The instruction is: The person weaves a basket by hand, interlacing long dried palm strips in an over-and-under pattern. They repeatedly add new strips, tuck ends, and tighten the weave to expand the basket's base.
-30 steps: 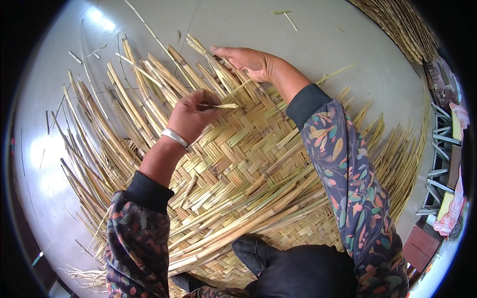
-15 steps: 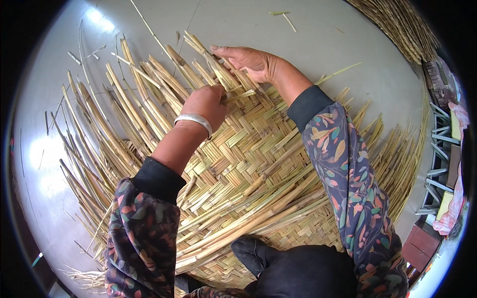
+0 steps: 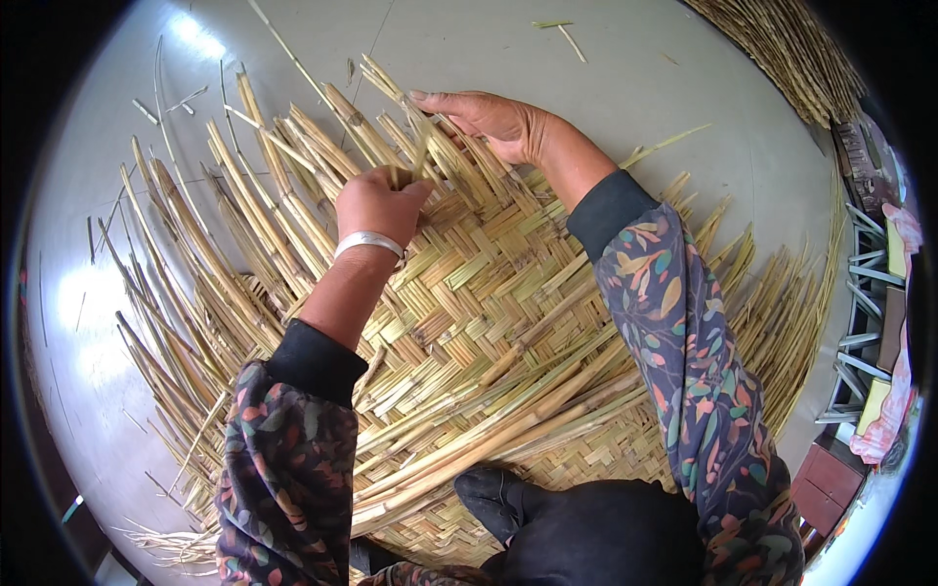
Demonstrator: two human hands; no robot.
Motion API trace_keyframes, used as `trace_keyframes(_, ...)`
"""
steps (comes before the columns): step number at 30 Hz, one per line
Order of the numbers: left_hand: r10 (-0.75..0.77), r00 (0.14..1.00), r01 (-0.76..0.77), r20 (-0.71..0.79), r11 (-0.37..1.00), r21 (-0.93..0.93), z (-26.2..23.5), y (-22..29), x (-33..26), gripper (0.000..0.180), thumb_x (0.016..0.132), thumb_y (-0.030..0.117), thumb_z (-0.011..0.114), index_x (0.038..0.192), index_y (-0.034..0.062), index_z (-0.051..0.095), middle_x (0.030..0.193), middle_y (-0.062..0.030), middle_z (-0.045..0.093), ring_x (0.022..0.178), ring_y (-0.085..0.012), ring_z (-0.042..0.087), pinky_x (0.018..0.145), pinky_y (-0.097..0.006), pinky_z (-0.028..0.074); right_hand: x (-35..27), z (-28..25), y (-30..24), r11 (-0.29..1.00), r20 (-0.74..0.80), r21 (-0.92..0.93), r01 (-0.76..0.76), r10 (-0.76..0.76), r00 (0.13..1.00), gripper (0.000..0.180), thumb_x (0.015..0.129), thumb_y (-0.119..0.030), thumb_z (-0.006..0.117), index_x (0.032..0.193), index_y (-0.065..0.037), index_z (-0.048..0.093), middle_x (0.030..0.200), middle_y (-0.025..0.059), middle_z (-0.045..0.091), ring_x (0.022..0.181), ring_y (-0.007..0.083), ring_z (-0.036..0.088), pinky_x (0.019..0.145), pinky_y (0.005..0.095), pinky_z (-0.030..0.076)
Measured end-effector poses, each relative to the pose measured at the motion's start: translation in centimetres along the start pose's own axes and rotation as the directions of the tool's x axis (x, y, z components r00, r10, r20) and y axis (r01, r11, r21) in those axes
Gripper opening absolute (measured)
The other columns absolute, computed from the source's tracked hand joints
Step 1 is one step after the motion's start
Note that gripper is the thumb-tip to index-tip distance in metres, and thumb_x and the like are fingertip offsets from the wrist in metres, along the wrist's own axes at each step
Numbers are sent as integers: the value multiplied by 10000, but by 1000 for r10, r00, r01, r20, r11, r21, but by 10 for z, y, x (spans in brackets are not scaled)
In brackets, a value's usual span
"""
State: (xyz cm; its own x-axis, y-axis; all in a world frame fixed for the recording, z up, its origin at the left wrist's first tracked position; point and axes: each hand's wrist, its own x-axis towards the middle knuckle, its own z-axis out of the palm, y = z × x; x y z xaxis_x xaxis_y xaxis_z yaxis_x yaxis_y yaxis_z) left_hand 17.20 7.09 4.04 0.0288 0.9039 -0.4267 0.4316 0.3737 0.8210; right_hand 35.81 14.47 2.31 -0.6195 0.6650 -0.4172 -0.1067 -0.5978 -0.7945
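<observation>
1. Nearest, a dark-clad knee resting on the near edge of the woven reed mat spread over the pale floor.
2. Mid-mat, left hand with a silver bangle, fingers pinched around a loose reed strip.
3. Farther right, right hand pressed flat, fingers extended, on the upright strips at the mat's far edge.
4. Far right, a reed bundle.

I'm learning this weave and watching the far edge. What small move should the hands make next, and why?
Probably the left hand should draw the strip it pinches down across the woven mat. That strip stands up at the unfinished far edge, and the right hand lies flat on the neighbouring loose strips, seemingly holding them down.
</observation>
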Motion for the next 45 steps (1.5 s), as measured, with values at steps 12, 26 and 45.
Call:
trace_keyframes(12,-266,947,307,179,912,-271,-8,-8,24,310,915,184,627,1126,-41,590,929,-139,687,704,-237,711,578,-317,584,-17,29,-9,989,4,-109,102,-102,995,450,951,-382,600,1175,8,589,1049,94,666,939,150,656,859,318,540)
trace_keyframes(26,31,991,-66,-130,959,-276,8,-25,4,236,866,166,720,1004,-25,706,849,-80,704,724,-125,666,639,-255,537,-21,26,-4,984,-125,-97,148,-160,979,335,928,-280,624,1099,6,596,957,78,673,851,141,666,798,301,559)
trace_keyframes(45,34,999,-33,-3,956,-293,-38,-39,-18,334,975,124,527,1259,-52,526,1053,-185,673,775,-216,713,616,-252,545,4,30,14,317,-278,-934,-167,-346,896,593,725,-318,744,1136,65,556,1062,267,652,1006,374,646,866,435,515)
